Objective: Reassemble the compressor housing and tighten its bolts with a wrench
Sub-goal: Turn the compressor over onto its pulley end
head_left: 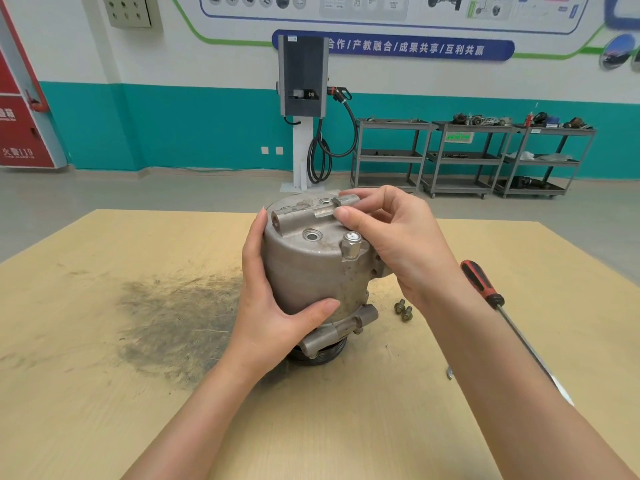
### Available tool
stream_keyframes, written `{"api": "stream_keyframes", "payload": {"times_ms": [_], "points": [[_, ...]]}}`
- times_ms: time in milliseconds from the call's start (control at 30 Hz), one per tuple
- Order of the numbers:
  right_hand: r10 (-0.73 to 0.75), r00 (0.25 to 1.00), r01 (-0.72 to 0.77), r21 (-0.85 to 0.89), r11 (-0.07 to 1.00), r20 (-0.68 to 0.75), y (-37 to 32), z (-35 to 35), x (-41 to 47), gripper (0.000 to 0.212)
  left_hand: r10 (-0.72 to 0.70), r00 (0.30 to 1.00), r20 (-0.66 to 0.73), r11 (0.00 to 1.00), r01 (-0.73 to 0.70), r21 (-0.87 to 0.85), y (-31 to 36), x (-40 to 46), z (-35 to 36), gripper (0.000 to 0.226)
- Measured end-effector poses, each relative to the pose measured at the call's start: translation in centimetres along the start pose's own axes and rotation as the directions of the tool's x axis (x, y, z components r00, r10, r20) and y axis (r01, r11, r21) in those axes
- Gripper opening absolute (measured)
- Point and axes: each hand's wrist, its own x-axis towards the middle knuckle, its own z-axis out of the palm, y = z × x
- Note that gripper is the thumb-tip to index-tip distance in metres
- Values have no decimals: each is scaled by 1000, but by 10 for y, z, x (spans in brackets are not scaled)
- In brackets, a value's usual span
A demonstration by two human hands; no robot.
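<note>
Left hand (277, 306) grips upright compressor (311, 268); right hand (391, 233) pinches its top. Bolts (403, 310) beside base, nearer right hand.

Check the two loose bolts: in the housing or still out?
Out. Both bolts lie on the table right of the compressor housing; its visible top hole is empty.
</note>
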Motion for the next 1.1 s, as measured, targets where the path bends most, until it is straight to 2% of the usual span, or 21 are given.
{"api": "stream_keyframes", "payload": {"times_ms": [200,300,367,433,500,567,633,700,833,933,1000,1100], "points": [[87,982,-101,76,992,169,-14,-31,2,26,-15,1000,9,1000,15,1,2,0,0,110],[67,993,-71,40,997,95,-20,-56,6,25,-34,999,7,999,34,2,2,0,0,111],[71,997,-65,-141,988,33,-16,-71,9,27,-37,999,8,999,37,2,2,-1,0,111],[118,993,-101,-424,900,13,-4,-82,12,15,-36,999,5,999,36,6,2,-1,0,111],[225,974,-142,-707,692,24,14,-88,16,8,-32,999,3,999,32,5,2,-1,0,111],[357,934,-171,-840,514,29,34,-89,20,8,-33,999,5,999,33,-2,1,-1,0,111],[465,885,-191,-886,422,31,50,-87,23,8,-36,999,7,999,36,-10,1,-2,0,112],[522,851,-177,-909,377,51,60,-84,24,11,-41,999,6,999,41,-19,1,-1,0,111],[548,833,-128,-933,336,83,65,-78,25,25,-45,999,3,999,45,-18,1,-1,0,111],[572,817,-77,-969,237,75,68,-70,23,34,-52,999,7,998,52,-19,2,-2,0,111],[580,812,-47,-984,169,61,73,-66,21,36,-57,998,6,998,57,-15,3,-2,0,112],[592,804,-40,-990,136,49,79,-63,20,32,-63,998,10,998,63,-16,3,-2,0,113]]}}
